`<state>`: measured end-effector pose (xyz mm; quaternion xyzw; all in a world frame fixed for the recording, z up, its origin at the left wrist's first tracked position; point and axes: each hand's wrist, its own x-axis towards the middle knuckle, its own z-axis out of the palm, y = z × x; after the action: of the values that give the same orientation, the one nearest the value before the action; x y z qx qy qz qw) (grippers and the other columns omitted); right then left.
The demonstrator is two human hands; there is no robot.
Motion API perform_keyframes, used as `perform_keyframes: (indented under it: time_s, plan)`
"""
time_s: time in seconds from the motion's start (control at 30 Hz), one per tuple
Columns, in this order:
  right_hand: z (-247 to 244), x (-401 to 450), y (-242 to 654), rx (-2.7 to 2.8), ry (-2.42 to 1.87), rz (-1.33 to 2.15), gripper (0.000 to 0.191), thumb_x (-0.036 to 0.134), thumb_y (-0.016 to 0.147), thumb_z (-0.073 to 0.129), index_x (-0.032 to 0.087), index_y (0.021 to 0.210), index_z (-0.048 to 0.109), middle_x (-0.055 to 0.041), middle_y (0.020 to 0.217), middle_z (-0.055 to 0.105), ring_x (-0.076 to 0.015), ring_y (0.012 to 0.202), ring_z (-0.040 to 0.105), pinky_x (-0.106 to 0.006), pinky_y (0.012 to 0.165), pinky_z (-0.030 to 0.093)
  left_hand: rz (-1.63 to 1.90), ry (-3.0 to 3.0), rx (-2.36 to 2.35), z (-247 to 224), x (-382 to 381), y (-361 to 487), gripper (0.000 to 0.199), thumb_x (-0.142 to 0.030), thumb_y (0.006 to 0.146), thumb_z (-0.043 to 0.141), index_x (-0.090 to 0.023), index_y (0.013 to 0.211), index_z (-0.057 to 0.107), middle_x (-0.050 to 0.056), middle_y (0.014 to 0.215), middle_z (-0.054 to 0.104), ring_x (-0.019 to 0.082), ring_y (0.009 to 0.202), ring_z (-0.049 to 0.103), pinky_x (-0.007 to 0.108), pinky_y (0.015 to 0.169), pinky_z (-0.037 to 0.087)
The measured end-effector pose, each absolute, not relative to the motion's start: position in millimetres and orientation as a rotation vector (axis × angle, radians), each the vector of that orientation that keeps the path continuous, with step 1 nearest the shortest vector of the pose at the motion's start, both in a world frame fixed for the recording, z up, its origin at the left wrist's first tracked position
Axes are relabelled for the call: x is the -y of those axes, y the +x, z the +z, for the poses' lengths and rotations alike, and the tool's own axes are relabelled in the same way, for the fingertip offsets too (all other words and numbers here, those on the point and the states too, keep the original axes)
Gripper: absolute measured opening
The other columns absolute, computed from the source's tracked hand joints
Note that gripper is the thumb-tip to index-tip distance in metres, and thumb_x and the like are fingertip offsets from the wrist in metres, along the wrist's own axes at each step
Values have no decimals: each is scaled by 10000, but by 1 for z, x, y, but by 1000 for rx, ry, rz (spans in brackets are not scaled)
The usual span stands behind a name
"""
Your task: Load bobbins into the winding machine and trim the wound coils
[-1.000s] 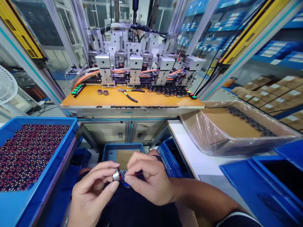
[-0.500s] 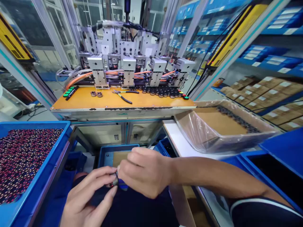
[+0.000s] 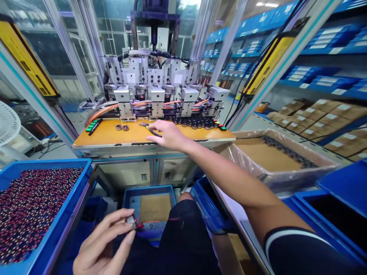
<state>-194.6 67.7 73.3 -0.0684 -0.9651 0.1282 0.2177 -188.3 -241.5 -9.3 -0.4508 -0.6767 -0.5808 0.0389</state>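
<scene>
My left hand (image 3: 107, 240) pinches a small round metal part with red wires (image 3: 131, 220) between thumb and fingertips, low in the view above my lap. My right hand (image 3: 168, 134) is stretched forward over the orange bench top (image 3: 106, 136). Its thumb and fingers are apart, around the dark handles of a pair of pliers (image 3: 155, 132). The pliers lie on the bench with their jaws pointing left, and the hand covers part of the handles. Whether the fingers touch them is hard to tell.
A blue bin (image 3: 88, 165) full of small red-and-copper parts stands at left. Metal fixtures (image 3: 157, 105) line the bench's back, with dark round parts (image 3: 197, 123) before them. A plastic-lined carton (image 3: 269, 173) sits at right. Below lies a blue tray (image 3: 174, 193) with cardboard.
My right hand has left the small part at my left hand and moved forward to the pliers. My left hand still holds the part, slightly lower, and red wires now show. The view has tilted up.
</scene>
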Motion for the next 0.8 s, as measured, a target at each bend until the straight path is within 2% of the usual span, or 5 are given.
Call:
perform_keyframes:
  time_s: [0.27, 0.4, 0.53, 0.6, 0.8]
  plan:
    - [42, -111, -260, 2821, -447, 92, 541, 484, 933, 600, -9, 1157, 596, -300, 1239, 590, -380, 1163, 491, -514, 988, 371, -1922, -1048, 2142, -8, 251, -187, 142, -151, 808, 730, -256, 898, 764, 40, 1067, 755, 197, 974, 723, 272, 835, 613]
    - [36, -112, -239, 2863, -402, 72, 515, 498, 954, 550, 15, 1119, 612, -279, 1237, 560, -354, 1139, 503, -480, 975, 395, -1980, -990, 2156, -16, 259, -191, 155, -139, 824, 718, -251, 927, 749, 52, 1119, 733, 216, 1035, 703, 277, 800, 624]
    - [33, -104, -191, 2879, -298, 76, 389, 252, 868, 644, 53, 1196, 576, -211, 1188, 552, -313, 1109, 517, -437, 981, 425, -2018, -1003, 2178, -21, 259, -193, 182, -115, 845, 697, -256, 953, 732, 40, 1144, 716, 210, 1095, 678, 259, 816, 618]
    - [25, -88, -159, 2879, -244, 89, 506, 108, 786, 640, 80, 1277, 521, -178, 1171, 539, -296, 1103, 521, -427, 978, 454, -2021, -1024, 2177, -22, 257, -193, 195, -105, 850, 691, -255, 970, 724, 36, 1160, 709, 193, 1084, 678, 239, 817, 614]
    - [-28, 6, -65, 2651, 78, 1034, 462, 80, 781, 545, 166, 1234, 514, -116, 1095, 592, -213, 995, 607, -341, 892, 538, -1968, -1132, 2147, -23, 251, -192, 224, -73, 849, 686, -248, 986, 715, 27, 1159, 713, 174, 1065, 683, 235, 854, 609]
